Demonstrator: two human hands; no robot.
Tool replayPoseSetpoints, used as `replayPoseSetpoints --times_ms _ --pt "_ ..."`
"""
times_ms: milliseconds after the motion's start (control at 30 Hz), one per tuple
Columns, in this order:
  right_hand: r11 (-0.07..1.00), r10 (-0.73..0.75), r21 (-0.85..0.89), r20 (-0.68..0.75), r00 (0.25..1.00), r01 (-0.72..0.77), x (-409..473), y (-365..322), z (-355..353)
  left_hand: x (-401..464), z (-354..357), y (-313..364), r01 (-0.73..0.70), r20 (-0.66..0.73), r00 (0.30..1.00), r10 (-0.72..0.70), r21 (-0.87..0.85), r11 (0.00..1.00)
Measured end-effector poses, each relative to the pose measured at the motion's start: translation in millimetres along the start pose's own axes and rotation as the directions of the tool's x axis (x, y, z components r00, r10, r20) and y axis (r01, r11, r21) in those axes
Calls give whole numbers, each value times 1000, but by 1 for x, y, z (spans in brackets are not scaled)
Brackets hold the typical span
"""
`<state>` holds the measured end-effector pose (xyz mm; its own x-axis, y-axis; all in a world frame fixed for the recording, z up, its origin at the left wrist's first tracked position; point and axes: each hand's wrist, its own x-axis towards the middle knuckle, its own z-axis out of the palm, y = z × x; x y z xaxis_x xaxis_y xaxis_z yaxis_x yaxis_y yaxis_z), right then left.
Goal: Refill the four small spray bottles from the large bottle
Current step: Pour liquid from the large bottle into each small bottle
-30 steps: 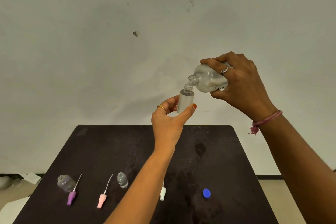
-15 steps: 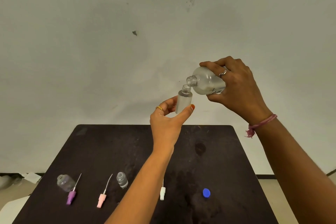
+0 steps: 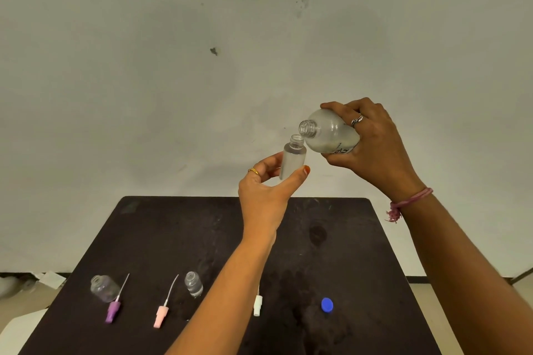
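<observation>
**Large bottle tipped beside a small bottle held above the table**

Nearest the camera, along the front of the dark table (image 3: 150,228), lie the loose parts in a row. A purple spray head (image 3: 112,310) with its thin dip tube lies at the left, a pink spray head (image 3: 160,316) to its right, then a white spray head (image 3: 257,305) partly hidden behind the left forearm, and a blue cap (image 3: 327,304) furthest right. Just behind the purple head an open clear small bottle (image 3: 103,288) leans on the tabletop, and another open small bottle (image 3: 193,284) stands just right of the pink head's tube. Further back the tabletop carries a dark round stain (image 3: 317,233).

Above the table's far edge, the left hand (image 3: 266,193) is raised, its thumb and fingers closed around the lower part of a frosted small spray bottle (image 3: 292,160), which stands upright with its neck open. A gold ring sits on one finger.

To the right and slightly higher, the right hand (image 3: 372,147) is wrapped around the large bottle (image 3: 328,132), which is tilted with its open mouth pointing left and toward the camera, just above and beside the small bottle's neck. The two mouths are close; whether they touch cannot be told. No stream of liquid is discernible. A pink thread bracelet (image 3: 409,202) circles the right wrist.

Behind everything stands a pale wall (image 3: 173,81) with a few small marks.
</observation>
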<state>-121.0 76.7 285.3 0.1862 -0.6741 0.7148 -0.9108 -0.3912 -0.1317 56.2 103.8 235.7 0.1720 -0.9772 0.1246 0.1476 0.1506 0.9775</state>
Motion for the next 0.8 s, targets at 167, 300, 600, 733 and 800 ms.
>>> replayPoseSetpoints --times_ms 167,300,600,733,800 --pt "998 51 43 33 998 -52 -3 2 5 3 -2 0 -13 -12 1000 13 3 1000" --pt "976 143 150 92 985 -156 -6 3 10 5 -3 -1 -13 -25 1000 14 10 1000" --pt "834 312 408 206 927 -371 -16 -1 25 4 -15 -8 14 -39 999 -14 -2 1000" --pt "739 360 492 290 887 -460 -23 -16 39 3 -27 -13 27 -48 998 -27 -3 1000" --pt "682 392 525 324 861 -508 -28 -26 48 2 -37 -18 25 -49 998 -25 1 1000"
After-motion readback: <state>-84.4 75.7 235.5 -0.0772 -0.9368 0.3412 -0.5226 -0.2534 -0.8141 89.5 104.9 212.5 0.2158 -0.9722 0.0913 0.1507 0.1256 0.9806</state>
